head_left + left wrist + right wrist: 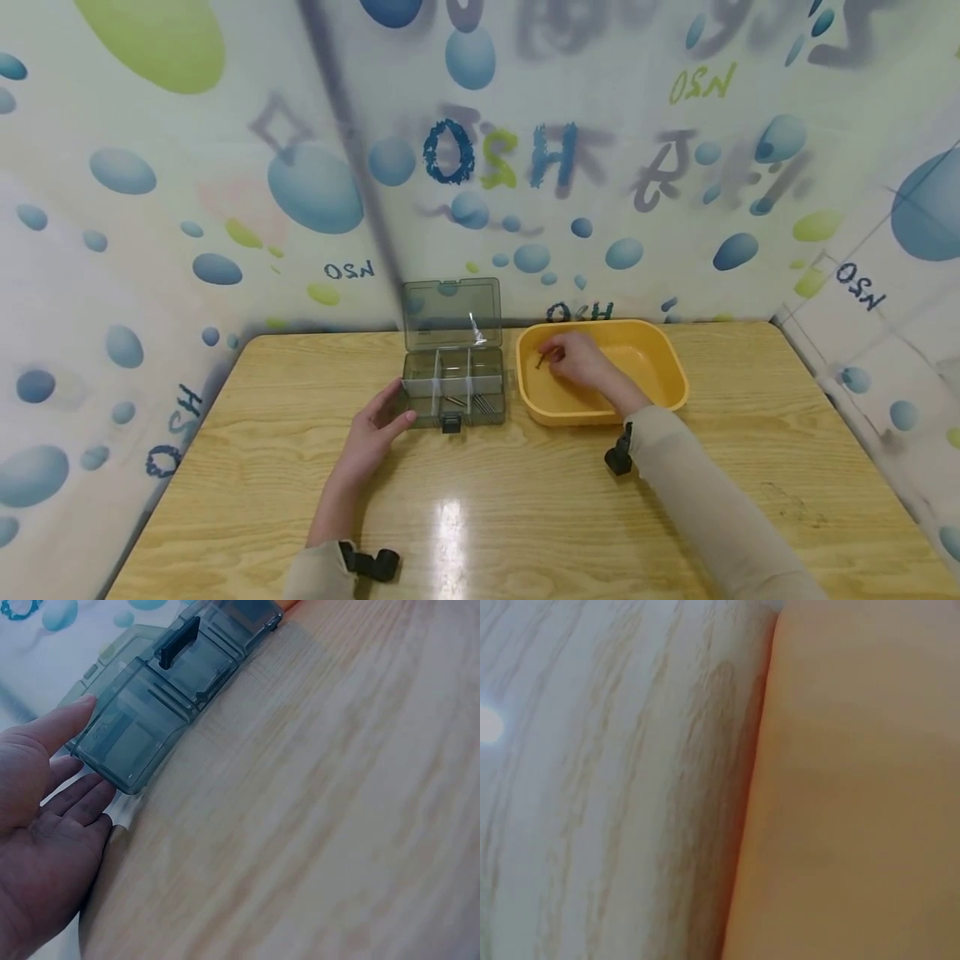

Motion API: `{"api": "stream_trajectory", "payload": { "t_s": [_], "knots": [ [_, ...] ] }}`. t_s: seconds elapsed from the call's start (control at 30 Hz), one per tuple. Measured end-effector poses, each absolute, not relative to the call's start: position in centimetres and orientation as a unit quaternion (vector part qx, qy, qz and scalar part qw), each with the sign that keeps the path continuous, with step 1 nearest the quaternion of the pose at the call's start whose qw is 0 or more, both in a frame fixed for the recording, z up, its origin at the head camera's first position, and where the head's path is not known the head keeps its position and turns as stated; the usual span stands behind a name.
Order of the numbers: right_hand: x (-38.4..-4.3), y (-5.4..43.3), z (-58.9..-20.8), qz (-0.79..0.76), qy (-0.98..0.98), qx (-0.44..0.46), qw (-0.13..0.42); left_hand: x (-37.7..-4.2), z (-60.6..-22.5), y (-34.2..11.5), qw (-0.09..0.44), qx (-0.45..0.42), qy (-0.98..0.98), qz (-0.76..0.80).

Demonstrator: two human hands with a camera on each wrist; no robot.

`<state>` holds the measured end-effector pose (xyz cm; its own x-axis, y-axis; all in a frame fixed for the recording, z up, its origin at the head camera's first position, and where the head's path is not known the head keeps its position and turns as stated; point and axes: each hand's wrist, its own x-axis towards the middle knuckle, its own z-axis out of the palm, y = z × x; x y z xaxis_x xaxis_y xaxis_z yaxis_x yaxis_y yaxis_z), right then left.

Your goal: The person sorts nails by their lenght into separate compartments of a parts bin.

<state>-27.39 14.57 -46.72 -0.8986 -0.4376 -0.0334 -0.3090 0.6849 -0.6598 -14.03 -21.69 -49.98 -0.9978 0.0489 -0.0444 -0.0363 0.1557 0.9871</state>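
Observation:
A clear grey compartment box (453, 387) stands with its lid (452, 314) raised at the back. My left hand (371, 429) rests at its left end, thumb toward the front wall and fingers straight along the side. In the left wrist view, the thumb (75, 720) touches the box's corner. Inside the yellow basin (652, 392), my right hand (577, 360) pinches a small, thin screw-like piece (539, 362) near the left wall. Its exact kind is too small to tell. The right wrist view shows the basin's side, but not the hand.
Front compartments of the box hold a brass-coloured piece (455, 401) and several thin silver pins (483, 404). A black latch (451, 423) sticks out at the box's front. Both containers stand near the back edge of the wooden table (525, 508), before a patterned curtain (480, 233).

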Motion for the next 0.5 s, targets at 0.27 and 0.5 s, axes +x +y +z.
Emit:
{"api": "stream_trajectory", "payload": {
  "t_s": [0.27,0.5],
  "knots": [
    [-27.45,14.07,-46.52,-0.320,0.913,-0.236,0.086,-13.98,-49.91,-21.67,0.033,0.005,0.759,0.650],
    [-27.38,14.26,-46.69,-0.313,0.913,-0.241,0.105,-14.04,-49.95,-21.71,0.033,0.007,0.762,0.647]
  ]
}}
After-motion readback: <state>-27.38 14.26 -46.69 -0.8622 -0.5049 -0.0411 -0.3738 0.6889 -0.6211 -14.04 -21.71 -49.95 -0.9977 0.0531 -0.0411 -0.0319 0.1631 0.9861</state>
